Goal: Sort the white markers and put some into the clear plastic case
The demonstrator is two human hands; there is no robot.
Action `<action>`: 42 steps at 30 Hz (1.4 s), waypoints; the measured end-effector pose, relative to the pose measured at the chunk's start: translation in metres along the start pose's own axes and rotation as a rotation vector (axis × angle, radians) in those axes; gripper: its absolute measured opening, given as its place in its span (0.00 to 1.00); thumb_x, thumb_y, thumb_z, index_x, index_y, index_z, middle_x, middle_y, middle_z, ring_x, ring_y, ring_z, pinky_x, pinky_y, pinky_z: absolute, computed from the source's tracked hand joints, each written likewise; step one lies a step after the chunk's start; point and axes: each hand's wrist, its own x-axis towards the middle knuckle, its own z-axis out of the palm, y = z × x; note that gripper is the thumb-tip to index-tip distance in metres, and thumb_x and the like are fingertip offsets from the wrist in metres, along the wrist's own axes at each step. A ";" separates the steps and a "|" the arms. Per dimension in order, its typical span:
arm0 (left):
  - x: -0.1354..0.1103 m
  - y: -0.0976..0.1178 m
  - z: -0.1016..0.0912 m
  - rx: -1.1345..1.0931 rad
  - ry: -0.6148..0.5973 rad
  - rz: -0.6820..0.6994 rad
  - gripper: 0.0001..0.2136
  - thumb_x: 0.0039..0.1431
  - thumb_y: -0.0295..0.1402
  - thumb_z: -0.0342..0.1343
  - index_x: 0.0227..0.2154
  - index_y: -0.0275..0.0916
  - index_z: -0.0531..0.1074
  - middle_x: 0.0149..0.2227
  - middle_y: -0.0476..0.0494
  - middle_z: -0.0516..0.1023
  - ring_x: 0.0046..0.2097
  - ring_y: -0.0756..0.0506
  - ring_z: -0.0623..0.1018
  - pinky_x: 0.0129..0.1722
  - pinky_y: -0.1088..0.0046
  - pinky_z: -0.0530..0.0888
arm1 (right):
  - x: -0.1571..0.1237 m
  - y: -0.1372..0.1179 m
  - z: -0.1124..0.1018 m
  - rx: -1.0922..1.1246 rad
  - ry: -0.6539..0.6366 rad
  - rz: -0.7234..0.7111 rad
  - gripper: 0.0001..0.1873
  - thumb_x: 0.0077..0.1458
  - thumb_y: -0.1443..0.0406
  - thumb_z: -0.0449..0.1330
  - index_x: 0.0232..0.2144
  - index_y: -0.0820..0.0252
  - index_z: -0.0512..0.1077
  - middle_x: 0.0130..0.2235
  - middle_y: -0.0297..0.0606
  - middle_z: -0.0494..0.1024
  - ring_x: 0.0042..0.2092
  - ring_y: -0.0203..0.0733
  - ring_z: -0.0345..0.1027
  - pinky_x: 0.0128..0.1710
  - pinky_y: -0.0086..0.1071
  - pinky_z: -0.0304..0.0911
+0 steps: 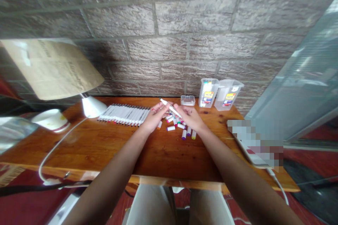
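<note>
A white marker (171,108) slants between my hands above the table, its dark tip toward the upper left. My left hand (155,115) is closed on it, with the thumb laid along the barrel. The fingers of my right hand (190,116) pinch its lower right end. Beneath and between both hands lie several loose white marker caps (171,128) with coloured ends, some of them hidden by the fingers. A row of white markers (124,114) lies side by side to the left of my left hand.
Two clear plastic boxes (228,95) stand at the back right, the left one holding a few markers. Beside them is a small clear lid (187,101). A lamp (92,107) and a paper cup (51,120) occupy the left. A partly blurred flat device (250,144) lies right, cable attached.
</note>
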 end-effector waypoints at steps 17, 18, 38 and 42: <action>0.000 0.006 0.000 -0.008 0.137 -0.057 0.23 0.47 0.53 0.68 0.31 0.36 0.77 0.28 0.48 0.78 0.27 0.52 0.75 0.26 0.77 0.70 | 0.018 0.042 -0.059 -0.615 0.315 0.229 0.07 0.45 0.69 0.67 0.31 0.60 0.82 0.33 0.44 0.83 0.40 0.53 0.79 0.45 0.42 0.69; 0.000 0.006 0.000 -0.014 0.132 -0.060 0.22 0.47 0.52 0.69 0.31 0.36 0.77 0.27 0.48 0.78 0.26 0.52 0.75 0.26 0.77 0.70 | 0.018 0.042 -0.059 -0.602 0.312 0.227 0.08 0.44 0.70 0.67 0.31 0.60 0.82 0.33 0.44 0.83 0.40 0.53 0.79 0.45 0.42 0.69; -0.001 0.008 0.003 0.015 0.072 -0.093 0.29 0.47 0.59 0.65 0.39 0.35 0.77 0.21 0.50 0.75 0.19 0.52 0.70 0.20 0.75 0.66 | 0.017 0.036 -0.049 -0.552 0.319 0.249 0.11 0.44 0.67 0.68 0.34 0.61 0.81 0.34 0.43 0.84 0.40 0.51 0.79 0.44 0.39 0.70; -0.001 0.007 0.003 0.070 0.056 -0.043 0.29 0.48 0.58 0.65 0.40 0.35 0.78 0.22 0.50 0.76 0.16 0.55 0.63 0.16 0.77 0.57 | 0.019 0.034 -0.048 -0.383 0.363 0.184 0.14 0.46 0.64 0.68 0.38 0.61 0.80 0.34 0.39 0.84 0.39 0.46 0.79 0.45 0.37 0.70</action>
